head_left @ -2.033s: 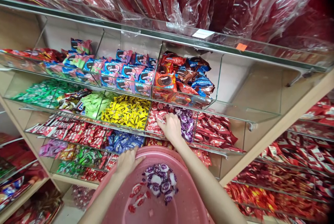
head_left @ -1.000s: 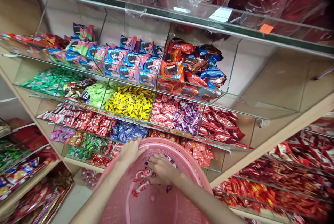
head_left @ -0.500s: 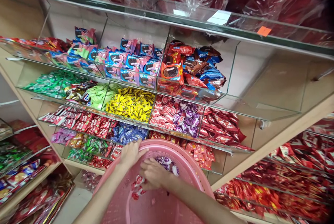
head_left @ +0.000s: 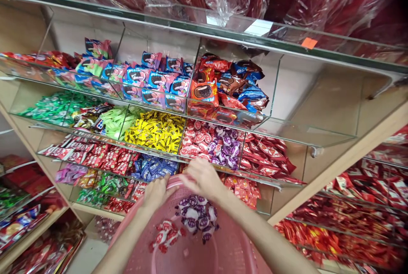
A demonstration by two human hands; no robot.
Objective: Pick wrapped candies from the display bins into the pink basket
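Note:
A pink plastic basket (head_left: 236, 231) fills the lower middle, tilted so its inside shows. Purple-and-white wrapped candies (head_left: 199, 216) lie in it, with a smaller group of red-and-white candies (head_left: 166, 235) to their left. My left hand (head_left: 158, 192) is closed over the basket's far rim, its thumb on the inner side. Just right of it, my right hand (head_left: 204, 180) is above the rim, in front of the shelf, fingers bent and pointing left; whether anything is under them is hidden.
Glass-fronted shelves hold yellow candies (head_left: 156, 132), red and purple candies (head_left: 225, 144), blue packets (head_left: 154, 166) and cookie packs (head_left: 159, 79). Wooden side panels (head_left: 344, 159) frame them. More red packets (head_left: 347, 223) are stacked at the right, others at the left.
My right hand has risen out of the basket to its far rim, uncovering the candies inside. My left hand still holds the rim. The view has shifted slightly.

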